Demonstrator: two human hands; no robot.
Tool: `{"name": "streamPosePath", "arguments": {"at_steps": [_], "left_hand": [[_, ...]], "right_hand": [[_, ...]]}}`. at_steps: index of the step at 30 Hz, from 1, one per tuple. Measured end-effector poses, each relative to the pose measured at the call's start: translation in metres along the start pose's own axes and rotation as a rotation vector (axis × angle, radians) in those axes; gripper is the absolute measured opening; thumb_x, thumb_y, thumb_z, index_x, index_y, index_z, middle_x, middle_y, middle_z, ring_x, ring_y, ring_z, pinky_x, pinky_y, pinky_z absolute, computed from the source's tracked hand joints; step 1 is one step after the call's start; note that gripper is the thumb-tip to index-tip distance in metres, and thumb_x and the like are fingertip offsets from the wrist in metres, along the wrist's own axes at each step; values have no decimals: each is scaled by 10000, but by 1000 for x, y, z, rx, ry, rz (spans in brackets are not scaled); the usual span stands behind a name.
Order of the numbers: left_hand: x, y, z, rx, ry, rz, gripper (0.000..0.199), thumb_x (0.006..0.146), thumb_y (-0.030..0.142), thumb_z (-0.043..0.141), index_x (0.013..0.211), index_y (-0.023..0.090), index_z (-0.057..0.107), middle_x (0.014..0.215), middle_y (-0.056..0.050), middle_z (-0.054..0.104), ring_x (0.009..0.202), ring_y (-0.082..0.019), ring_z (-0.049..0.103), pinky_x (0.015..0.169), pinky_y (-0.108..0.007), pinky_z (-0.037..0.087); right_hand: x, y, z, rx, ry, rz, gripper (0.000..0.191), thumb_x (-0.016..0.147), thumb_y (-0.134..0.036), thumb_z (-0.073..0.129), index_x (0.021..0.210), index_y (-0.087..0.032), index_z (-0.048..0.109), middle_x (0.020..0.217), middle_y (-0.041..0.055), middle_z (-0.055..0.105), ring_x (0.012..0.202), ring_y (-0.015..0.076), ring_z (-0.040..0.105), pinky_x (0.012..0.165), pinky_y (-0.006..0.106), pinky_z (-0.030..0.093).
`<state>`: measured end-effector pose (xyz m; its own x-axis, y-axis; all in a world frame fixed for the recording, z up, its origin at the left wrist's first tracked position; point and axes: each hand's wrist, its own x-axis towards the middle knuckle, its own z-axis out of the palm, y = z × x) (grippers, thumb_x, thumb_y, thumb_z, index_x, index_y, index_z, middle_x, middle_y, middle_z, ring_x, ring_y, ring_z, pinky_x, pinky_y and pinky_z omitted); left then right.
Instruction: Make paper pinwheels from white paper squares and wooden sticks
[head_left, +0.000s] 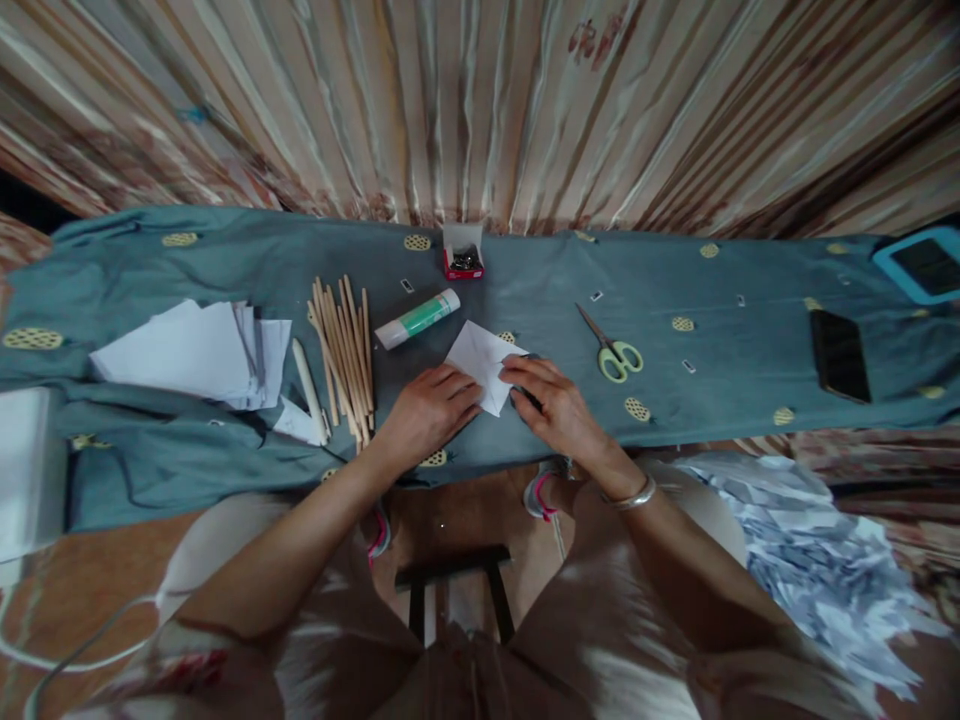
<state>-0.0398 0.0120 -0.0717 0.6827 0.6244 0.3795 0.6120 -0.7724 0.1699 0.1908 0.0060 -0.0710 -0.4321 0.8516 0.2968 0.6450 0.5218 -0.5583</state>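
Note:
A small square of folded white paper (484, 352) lies on the cloth-covered table near its front edge, one corner pointing away from me. Crease lines run across its lower half. My left hand (439, 405) is closed on its lower left side, fingers together over the edge, the thumb hidden. At the right edge, my right hand (551, 400) grips the sheet with bent fingers on top and the thumb lower down. Just beyond the paper lies a glue stick (420, 318) with a green label. Scissors (611, 348) with light green handles rest to the right.
Wooden sticks (346, 350), a white pen-like tool (309, 385) and stacked paper (187, 350) are on the left. A small red box (463, 262) of dark bits stands at the back. A phone (840, 355) lies right; crumpled paper scraps (817, 560) are piled below.

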Motion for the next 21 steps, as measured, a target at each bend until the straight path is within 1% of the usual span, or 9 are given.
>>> {"name": "streamPosePath", "arguments": {"at_steps": [4, 8, 10, 13, 14, 16, 19, 21], "left_hand": [[1, -1, 1, 23, 65, 24, 214, 998, 234, 485, 988, 138, 676, 940, -70, 716, 877, -190, 626, 777, -311, 516], [0, 4, -2, 5, 86, 23, 230, 995, 197, 474, 909, 123, 675, 874, -74, 713, 822, -192, 619, 737, -309, 525], [-1, 8, -4, -16, 87, 23, 244, 995, 193, 467, 891, 124, 676, 854, -72, 712, 796, -186, 618, 723, -302, 529], [-4, 14, -7, -48, 94, 27, 223, 988, 186, 482, 915, 120, 681, 862, -66, 719, 793, -182, 628, 729, -296, 537], [-6, 15, -7, -55, 95, 25, 214, 985, 183, 488, 924, 118, 683, 869, -66, 721, 798, -182, 632, 734, -296, 540], [-7, 17, -8, -64, 96, 15, 206, 980, 180, 495, 932, 115, 685, 875, -67, 724, 808, -185, 638, 739, -297, 544], [-7, 17, -9, -72, 87, -4, 208, 979, 186, 497, 933, 114, 686, 870, -72, 722, 805, -189, 637, 727, -301, 546], [-7, 17, -8, -70, 76, -14, 217, 982, 192, 491, 921, 114, 684, 857, -74, 717, 796, -192, 635, 712, -303, 545]], "right_hand": [[1, -2, 0, -4, 13, -13, 282, 893, -145, 514, 1119, -188, 676, 1266, 121, 672, 1211, 249, 603, 1071, 479, 485], [0, -7, -5, 24, 8, -5, 315, 804, -112, 555, 1087, -192, 667, 1264, 118, 668, 1197, 256, 609, 1060, 473, 489], [-1, -9, -7, 43, -13, 4, 305, 774, -94, 552, 1034, -203, 671, 1264, 109, 666, 1186, 253, 614, 1043, 464, 498], [-4, -12, -10, 68, -36, 13, 256, 770, -69, 533, 920, -217, 677, 1245, 93, 672, 1164, 240, 623, 1012, 444, 511], [-5, -13, -10, 78, -33, 19, 234, 781, -72, 540, 902, -217, 678, 1235, 94, 676, 1157, 238, 624, 1009, 442, 510], [-6, -15, -8, 104, -23, 47, 183, 818, -109, 582, 925, -219, 682, 1238, 96, 675, 1166, 237, 619, 1022, 447, 497], [-6, -16, -3, 176, -12, 90, 132, 848, -201, 662, 973, -235, 692, 1317, 90, 635, 1228, 240, 586, 1060, 461, 464], [-5, -16, 2, 229, -2, 103, 85, 858, -242, 678, 939, -245, 704, 1358, 79, 609, 1269, 244, 560, 1080, 467, 445]]}}
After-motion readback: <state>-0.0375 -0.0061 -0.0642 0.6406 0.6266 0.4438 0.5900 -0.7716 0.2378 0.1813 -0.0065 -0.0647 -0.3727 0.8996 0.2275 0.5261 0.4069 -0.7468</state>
